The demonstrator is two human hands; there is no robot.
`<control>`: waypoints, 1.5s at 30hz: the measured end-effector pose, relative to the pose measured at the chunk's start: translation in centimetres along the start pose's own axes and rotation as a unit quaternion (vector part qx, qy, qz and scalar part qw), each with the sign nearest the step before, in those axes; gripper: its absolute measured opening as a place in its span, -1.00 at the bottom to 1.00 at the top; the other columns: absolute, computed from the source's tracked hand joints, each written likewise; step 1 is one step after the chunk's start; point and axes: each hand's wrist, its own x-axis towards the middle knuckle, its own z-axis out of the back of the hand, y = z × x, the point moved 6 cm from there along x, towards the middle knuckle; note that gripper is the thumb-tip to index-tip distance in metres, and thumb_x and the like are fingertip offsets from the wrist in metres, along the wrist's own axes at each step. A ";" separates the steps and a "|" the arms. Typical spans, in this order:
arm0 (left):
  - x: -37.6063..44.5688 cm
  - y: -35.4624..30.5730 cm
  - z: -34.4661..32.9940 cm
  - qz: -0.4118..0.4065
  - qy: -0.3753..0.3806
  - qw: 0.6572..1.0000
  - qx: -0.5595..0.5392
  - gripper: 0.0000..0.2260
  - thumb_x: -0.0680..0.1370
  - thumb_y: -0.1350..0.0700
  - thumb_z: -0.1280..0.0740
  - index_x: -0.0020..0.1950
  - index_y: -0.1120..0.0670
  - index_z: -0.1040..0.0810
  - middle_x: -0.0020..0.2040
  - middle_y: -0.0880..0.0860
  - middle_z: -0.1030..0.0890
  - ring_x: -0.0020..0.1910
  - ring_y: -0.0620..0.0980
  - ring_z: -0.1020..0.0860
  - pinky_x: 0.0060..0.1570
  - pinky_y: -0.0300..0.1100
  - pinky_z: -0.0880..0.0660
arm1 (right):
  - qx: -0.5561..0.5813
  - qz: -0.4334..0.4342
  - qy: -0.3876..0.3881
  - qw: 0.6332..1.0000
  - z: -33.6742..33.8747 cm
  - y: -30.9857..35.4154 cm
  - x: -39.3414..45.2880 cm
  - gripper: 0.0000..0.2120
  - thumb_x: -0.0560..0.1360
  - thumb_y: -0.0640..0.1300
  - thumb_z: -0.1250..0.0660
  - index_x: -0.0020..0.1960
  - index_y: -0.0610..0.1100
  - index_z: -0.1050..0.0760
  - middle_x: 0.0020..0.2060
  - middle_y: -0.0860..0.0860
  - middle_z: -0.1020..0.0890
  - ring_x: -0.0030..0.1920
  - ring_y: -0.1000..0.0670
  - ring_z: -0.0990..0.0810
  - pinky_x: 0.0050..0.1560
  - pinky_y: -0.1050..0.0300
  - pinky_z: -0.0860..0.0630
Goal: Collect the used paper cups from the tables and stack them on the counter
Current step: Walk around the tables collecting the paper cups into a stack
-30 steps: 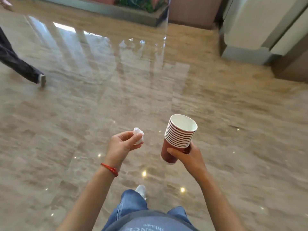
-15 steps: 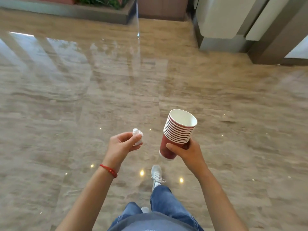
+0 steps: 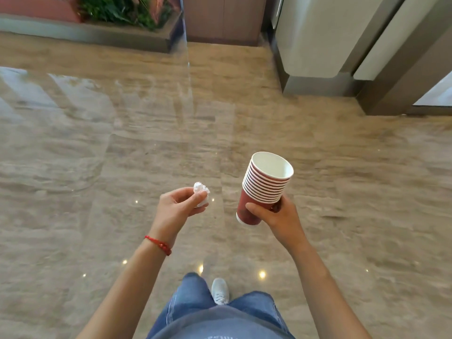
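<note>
**Cups in one hand, tissue in the other**

We see the right hand [image 3: 281, 216] curled around the lower part of a nested stack of red paper cups with white rims and white insides [image 3: 265, 187]. The thumb lies across the front of the bottom cup, and the stack tilts with its open mouth up and to the right. The stack is held in the air above the glossy beige stone floor [image 3: 122, 155], resting on no surface.

The left hand [image 3: 178, 209] pinches a small crumpled wad of white paper [image 3: 201, 195] between thumb and fingertips, just left of the cups and apart from them. A thin red cord bracelet [image 3: 159, 244] circles the left wrist.

Below we see blue jeans [image 3: 193, 299] and one white sneaker [image 3: 219, 289]. Far ahead stand a low planter with green leaves [image 3: 127, 11] and a pale cream cabinet [image 3: 315, 37].
</note>
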 end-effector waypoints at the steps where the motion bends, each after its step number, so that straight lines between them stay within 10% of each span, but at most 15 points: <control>1: 1.8 -0.6 -0.2 0.001 -0.002 1.000 -0.002 -0.96 0.43 0.20 -0.40 -0.18 0.14 -0.65 -0.32 0.00 -0.67 -0.26 -0.06 -0.65 -0.22 -0.27 -0.58 | 0.002 0.000 0.000 1.000 -0.2 0.2 1.8 -0.56 0.26 -0.26 -0.56 0.09 -0.21 -0.51 -0.09 0.03 -0.67 -0.10 0.15 -0.64 -0.14 0.34 -0.51; 45: 97.7 -32.6 -22.4 -0.027 0.042 0.999 0.013 -0.93 0.44 0.18 -0.42 -0.20 0.16 -0.67 -0.33 -0.01 -0.65 -0.24 -0.05 -0.64 -0.19 -0.27 -0.58 | 0.041 0.008 -0.025 0.999 1.4 17.6 101.4 -0.58 0.26 -0.33 -0.54 0.07 -0.24 -0.51 -0.11 0.00 -0.67 -0.12 0.12 -0.65 -0.15 0.27 -0.54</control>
